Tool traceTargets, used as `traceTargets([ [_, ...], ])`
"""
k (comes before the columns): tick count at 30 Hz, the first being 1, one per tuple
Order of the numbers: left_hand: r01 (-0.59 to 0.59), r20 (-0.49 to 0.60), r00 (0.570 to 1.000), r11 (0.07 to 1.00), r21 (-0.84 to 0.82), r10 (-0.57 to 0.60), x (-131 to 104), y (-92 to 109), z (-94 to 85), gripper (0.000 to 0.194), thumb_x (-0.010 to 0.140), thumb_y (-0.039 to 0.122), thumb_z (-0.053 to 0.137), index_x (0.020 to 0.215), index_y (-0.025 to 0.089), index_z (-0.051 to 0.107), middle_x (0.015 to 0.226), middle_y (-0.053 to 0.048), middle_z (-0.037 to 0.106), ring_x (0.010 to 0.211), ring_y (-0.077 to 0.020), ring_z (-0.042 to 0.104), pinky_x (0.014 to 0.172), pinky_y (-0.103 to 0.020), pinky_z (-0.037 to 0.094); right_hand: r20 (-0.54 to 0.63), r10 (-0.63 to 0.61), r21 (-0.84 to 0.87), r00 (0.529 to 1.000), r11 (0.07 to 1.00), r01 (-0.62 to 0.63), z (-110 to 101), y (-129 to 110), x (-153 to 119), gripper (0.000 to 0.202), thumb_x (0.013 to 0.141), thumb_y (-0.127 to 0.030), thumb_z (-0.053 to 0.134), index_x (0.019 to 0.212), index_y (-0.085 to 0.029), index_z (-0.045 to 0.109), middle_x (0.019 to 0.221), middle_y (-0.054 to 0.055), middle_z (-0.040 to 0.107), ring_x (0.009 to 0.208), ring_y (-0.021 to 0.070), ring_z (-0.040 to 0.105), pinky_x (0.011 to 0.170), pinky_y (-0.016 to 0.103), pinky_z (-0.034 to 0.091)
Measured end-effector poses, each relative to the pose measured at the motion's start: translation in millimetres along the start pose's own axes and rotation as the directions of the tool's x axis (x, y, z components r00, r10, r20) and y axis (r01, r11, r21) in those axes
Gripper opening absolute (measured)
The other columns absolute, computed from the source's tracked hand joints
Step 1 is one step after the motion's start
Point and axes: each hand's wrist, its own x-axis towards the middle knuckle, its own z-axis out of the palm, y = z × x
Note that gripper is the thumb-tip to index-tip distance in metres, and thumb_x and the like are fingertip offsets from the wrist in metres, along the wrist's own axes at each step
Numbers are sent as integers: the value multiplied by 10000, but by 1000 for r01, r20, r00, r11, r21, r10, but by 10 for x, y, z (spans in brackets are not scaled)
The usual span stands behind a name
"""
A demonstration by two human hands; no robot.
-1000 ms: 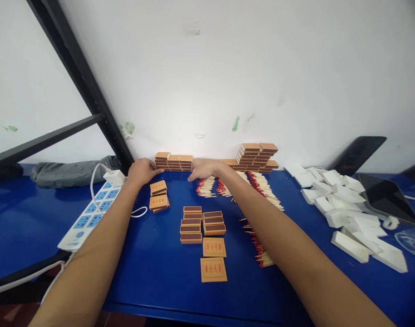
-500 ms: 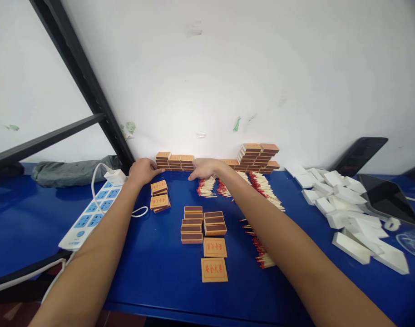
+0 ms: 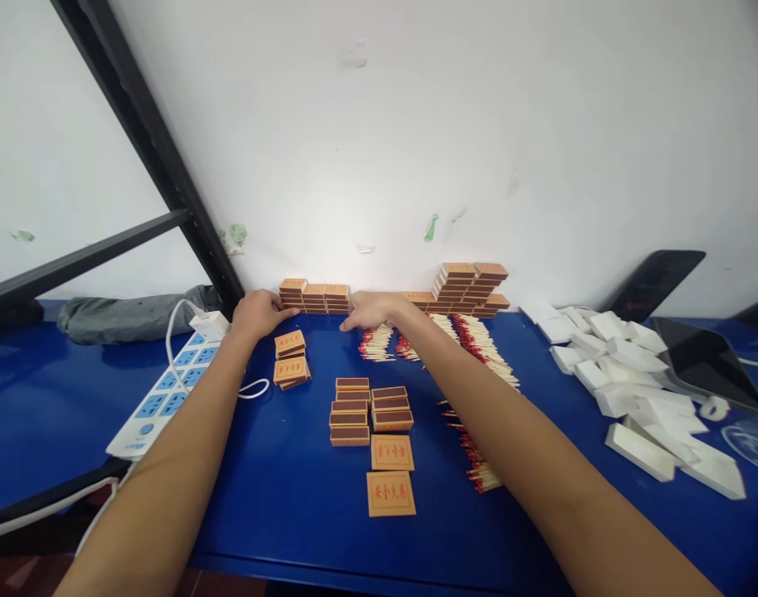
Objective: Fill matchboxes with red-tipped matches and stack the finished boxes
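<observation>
A stacked row of matchboxes (image 3: pixel 315 299) stands against the wall, pinched between my two hands. My left hand (image 3: pixel 258 314) is closed on its left end, with the thumb along the front. My right hand (image 3: pixel 370 312) presses against the right end, thumb pointing left and the other fingers bent and partly hidden. Just in front of my left hand lie small piles of matchboxes (image 3: pixel 290 370), labels up. Loose red-tipped matches (image 3: pixel 377 344) are heaped below my right wrist. Beyond that wrist, more stacked matchboxes (image 3: pixel 463 282) rise at the wall.
Nearer me on the blue table (image 3: pixel 279 497) are standing matchboxes (image 3: pixel 350 419) and flat ones (image 3: pixel 391 494). My right forearm crosses over more matches (image 3: pixel 478 464). White blocks (image 3: pixel 634 365) and a dark tablet (image 3: pixel 706 365) lie right; a power strip (image 3: pixel 173 381) sits left.
The stacked row between my hands has slid slightly left along the wall, and my right hand has moved left with it. My left hand stays at the row's left end.
</observation>
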Motion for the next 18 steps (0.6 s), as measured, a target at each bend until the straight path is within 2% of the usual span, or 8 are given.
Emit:
traceTargets([
  [6,-7,0,1000,1000,-3,7,7,-8,11,431,856,656,772,810,228,789,876,-87,818,861,-283,763,713,-338,507,-29,31,44,999,999,-30,12,18,8,236,885,-362,800,813,-177,673,631,-14,608,609,156,577,611,287,437],
  [13,2,-6,1000,1000,5,-2,16,-16,20,464,845,690,755,815,228,788,862,-99,809,857,-294,760,706,-346,500,3,31,166,1000,986,-31,65,18,-31,204,958,-361,727,909,-180,646,580,-58,548,509,118,495,540,262,421],
  [18,-1,-12,1000,1000,17,1,3,0,9,507,850,724,734,836,221,794,862,-111,807,884,-318,766,715,-354,505,-94,62,189,994,981,-43,61,-24,-19,158,906,-295,764,932,-167,676,647,-6,639,582,156,582,562,277,430],
])
